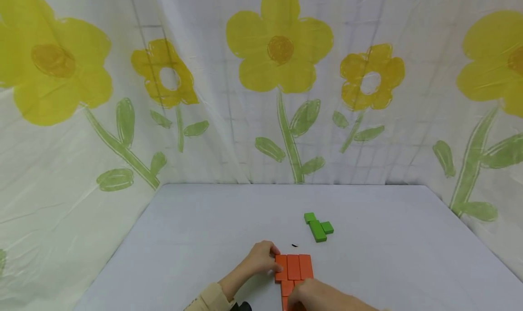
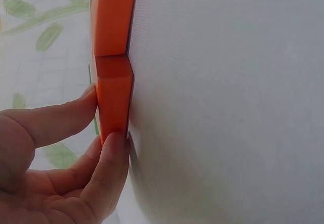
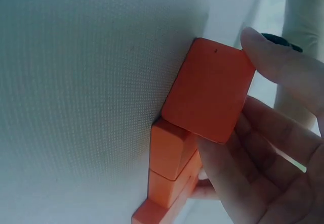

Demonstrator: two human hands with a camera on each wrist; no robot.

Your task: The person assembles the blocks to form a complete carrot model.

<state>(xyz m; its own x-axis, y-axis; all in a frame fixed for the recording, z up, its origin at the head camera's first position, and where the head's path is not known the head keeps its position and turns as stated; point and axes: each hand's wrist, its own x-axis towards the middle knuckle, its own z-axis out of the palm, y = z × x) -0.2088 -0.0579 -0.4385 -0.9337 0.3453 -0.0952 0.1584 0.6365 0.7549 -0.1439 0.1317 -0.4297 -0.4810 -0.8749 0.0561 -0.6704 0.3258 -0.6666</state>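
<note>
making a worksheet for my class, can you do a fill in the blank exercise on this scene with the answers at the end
1. The left hand and the ____ hand both touch orange blocks.
2. The green blocks lying apart on the table number ____.
3. The petals of the large flowers on the cloth are coloured ____.

Missing words: right; three; yellow
</note>
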